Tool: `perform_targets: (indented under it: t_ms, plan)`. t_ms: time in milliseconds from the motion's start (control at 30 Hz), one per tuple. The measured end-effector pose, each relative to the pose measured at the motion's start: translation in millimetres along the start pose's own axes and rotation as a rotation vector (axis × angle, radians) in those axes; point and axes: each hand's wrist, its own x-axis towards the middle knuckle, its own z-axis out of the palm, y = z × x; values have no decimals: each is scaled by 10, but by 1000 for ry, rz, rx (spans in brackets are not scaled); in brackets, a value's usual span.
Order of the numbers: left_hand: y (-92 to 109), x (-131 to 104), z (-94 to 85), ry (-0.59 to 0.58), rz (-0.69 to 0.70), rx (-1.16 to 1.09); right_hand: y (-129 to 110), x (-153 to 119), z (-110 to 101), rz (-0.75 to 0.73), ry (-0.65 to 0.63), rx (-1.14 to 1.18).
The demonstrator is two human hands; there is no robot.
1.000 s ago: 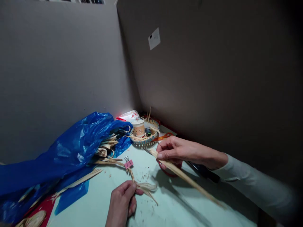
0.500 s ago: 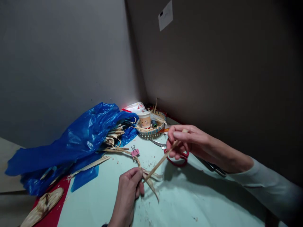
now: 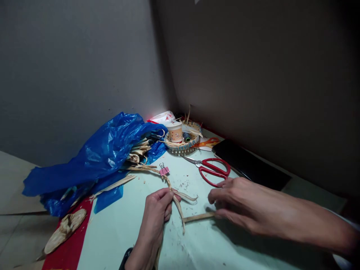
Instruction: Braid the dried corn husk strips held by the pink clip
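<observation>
Dry straw braid [image 3: 171, 187] sits pinched in the left hand [image 3: 157, 210], held taut against a pink binder clip [image 3: 164, 171] just beyond. The right hand [image 3: 239, 202] pinches a loose strip [image 3: 198, 217] beside it. Red scissors [image 3: 213, 170] lie past the right hand; farther off, a blue bag [image 3: 98, 153].

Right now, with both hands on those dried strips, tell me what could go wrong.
1. The left hand pinches the braid, pegged only by a small pink clip; a hard pull may slip it loose.
2. The right hand holds a thin strip that might split if bent sharply.
3. The red scissors lie beside the right hand and could get knocked.
</observation>
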Motion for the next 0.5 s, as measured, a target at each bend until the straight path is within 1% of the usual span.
perform_targets:
  t_ms: [100, 133, 267, 367, 433, 500]
  plan:
    - [-11, -7, -15, -11, 12, -6, -120, 113, 113, -100, -127, 14]
    - [-15, -11, -19, -16, 14, -12, -161, 141, 158, -120, -130, 6]
    - [-16, -18, -21, -32, 6, -53, -247, 176, 330, -211, -120, -31]
    - [-1, -17, -9, -23, 0, -70, -220, 192, 364, -174, -115, 3]
    - [14, -18, 4, -15, -9, -76, -195, 245, 344, -145, -69, 46]
    - [30, -24, 18, -8, -12, -83, -185, 335, 326, -135, 12, 59]
